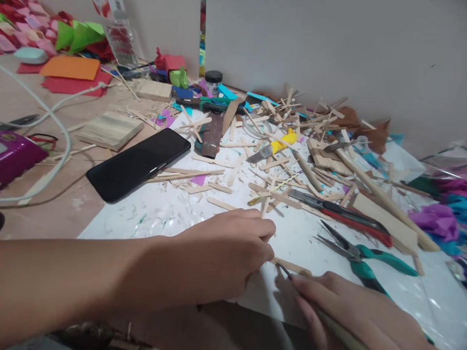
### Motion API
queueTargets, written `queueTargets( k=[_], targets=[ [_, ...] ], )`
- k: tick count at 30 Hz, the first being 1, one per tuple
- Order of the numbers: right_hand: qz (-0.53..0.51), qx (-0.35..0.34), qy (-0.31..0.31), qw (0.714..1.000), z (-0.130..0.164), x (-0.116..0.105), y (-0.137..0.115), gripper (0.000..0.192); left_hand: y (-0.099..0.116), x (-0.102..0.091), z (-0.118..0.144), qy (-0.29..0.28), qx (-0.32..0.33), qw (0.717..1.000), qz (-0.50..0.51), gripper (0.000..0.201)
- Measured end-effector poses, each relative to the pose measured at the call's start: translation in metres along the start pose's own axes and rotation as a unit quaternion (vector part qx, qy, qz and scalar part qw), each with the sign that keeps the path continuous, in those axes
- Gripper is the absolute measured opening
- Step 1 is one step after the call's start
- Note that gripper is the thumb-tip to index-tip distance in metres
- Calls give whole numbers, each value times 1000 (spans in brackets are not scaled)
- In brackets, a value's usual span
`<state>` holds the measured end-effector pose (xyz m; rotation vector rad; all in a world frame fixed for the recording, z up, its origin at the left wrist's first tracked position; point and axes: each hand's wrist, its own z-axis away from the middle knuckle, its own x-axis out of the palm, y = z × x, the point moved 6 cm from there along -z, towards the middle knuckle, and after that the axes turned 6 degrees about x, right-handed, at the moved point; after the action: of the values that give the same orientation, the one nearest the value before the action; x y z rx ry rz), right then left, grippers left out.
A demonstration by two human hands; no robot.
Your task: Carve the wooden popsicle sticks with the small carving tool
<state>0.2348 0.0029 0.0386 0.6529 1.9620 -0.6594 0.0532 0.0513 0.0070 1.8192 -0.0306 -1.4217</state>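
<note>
My left hand (230, 252) is closed, its fingers pinching one end of a thin flat wooden craft stick (296, 266) just above the white sheet (170, 216). My right hand (351, 309) wraps around a carving tool (337, 329) with a long pale handle. The tool's narrow dark metal tip (284, 270) meets the stick close to my left fingertips. Most of the handle is covered by my right fingers. Beside my right hand lie long-nose pliers (356, 252) with green handles, jaws slightly apart.
A black phone (139, 163) lies left of the sheet. Beyond my hands are a utility knife (340, 210), a yellow-handled blade (273, 146) and many scattered sticks. A purple glue gun (15, 155) and white cable (58, 118) sit at left. A wall panel (340, 45) bounds the back.
</note>
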Motion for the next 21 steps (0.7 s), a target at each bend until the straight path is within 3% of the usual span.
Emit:
queueTargets(
  k=[5,14,21],
  targets=[
    [-17,56,-66,996,-18,7,4,24,5,-5,3,-28,21,999,-10,11],
    [-64,106,-77,989,-10,2,13,21,8,-3,2,-16,40,997,-57,12],
    [-59,36,-83,994,-16,9,2,28,7,-3,3,-2,50,998,-43,14]
  ],
)
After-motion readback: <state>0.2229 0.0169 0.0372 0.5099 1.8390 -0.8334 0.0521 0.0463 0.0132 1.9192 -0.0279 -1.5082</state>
